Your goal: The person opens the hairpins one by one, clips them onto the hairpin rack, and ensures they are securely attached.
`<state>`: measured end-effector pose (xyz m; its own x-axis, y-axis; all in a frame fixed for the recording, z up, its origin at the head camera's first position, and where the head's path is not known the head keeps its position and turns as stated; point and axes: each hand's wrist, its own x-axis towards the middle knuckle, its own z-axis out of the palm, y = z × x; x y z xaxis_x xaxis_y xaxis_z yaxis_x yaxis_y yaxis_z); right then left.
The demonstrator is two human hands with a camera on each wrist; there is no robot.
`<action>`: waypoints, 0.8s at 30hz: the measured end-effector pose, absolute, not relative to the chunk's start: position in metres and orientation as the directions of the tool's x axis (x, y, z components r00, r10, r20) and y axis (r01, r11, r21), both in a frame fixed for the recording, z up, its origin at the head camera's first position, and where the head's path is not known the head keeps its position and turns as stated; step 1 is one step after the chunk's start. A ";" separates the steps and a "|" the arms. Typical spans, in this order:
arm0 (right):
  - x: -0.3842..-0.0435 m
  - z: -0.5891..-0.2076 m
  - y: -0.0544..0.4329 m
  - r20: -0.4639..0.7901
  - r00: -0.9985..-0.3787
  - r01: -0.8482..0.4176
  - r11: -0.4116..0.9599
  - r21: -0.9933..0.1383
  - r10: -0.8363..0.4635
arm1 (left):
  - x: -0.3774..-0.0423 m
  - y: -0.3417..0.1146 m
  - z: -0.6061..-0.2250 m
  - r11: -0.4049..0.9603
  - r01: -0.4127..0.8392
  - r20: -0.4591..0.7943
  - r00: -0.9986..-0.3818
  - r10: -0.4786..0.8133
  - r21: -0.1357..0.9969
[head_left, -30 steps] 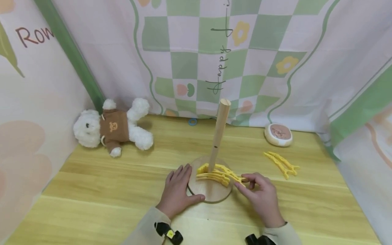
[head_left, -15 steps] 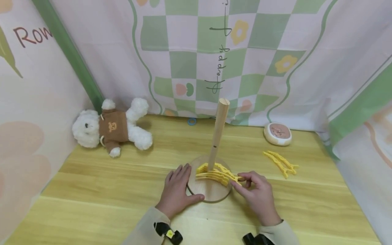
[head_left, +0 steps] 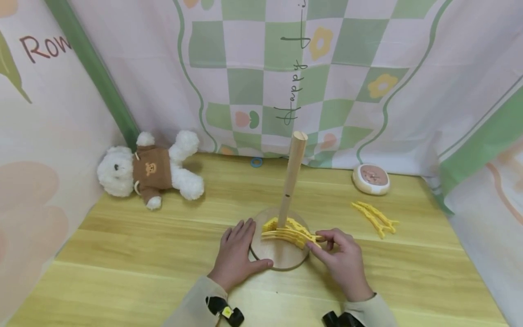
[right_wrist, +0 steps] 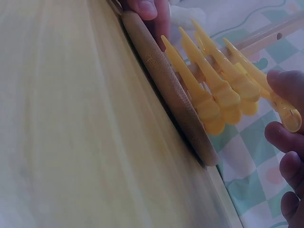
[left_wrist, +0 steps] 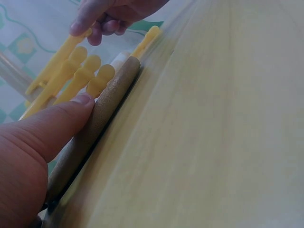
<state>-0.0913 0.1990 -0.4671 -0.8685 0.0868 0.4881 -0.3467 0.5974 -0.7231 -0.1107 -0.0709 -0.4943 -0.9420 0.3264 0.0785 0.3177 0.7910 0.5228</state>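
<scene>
A round wooden base (head_left: 283,260) carries an upright wooden post (head_left: 292,181). Several curved yellow plastic pieces (right_wrist: 223,97) with knobbed ends lie stacked around the foot of the post. My left hand (head_left: 237,260) rests at the base's left side, fingers extended along the rim and thumb on its near edge. With thumb and fingertips, my right hand (head_left: 345,262) pinches the end of another yellow plastic piece (right_wrist: 251,67). That piece slants over the top of the stack, its gripped end raised in both wrist views.
Two more yellow pieces (head_left: 375,220) lie on the wooden table (head_left: 143,254) to the right. Behind them sits a round white-and-pink device (head_left: 371,179). A white plush dog (head_left: 152,170) in a brown shirt lies at back left. A small blue ring (head_left: 256,162) is near the curtain (head_left: 245,45).
My right hand has moved slightly left and inward with the yellow plastic piece, bringing it closer over the stack. The left hand stays at the base.
</scene>
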 end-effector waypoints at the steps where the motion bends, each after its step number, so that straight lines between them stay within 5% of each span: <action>1: -0.091 -0.467 0.199 0.489 -0.868 -0.348 0.597 -0.723 0.086 | -0.111 -0.071 -0.494 0.790 0.317 0.078 -0.942 0.327 0.525; 24: -0.094 -0.467 0.191 0.497 -0.866 -0.367 0.600 -0.711 0.060 | -0.110 -0.071 -0.492 0.780 0.335 0.098 -0.937 0.335 0.528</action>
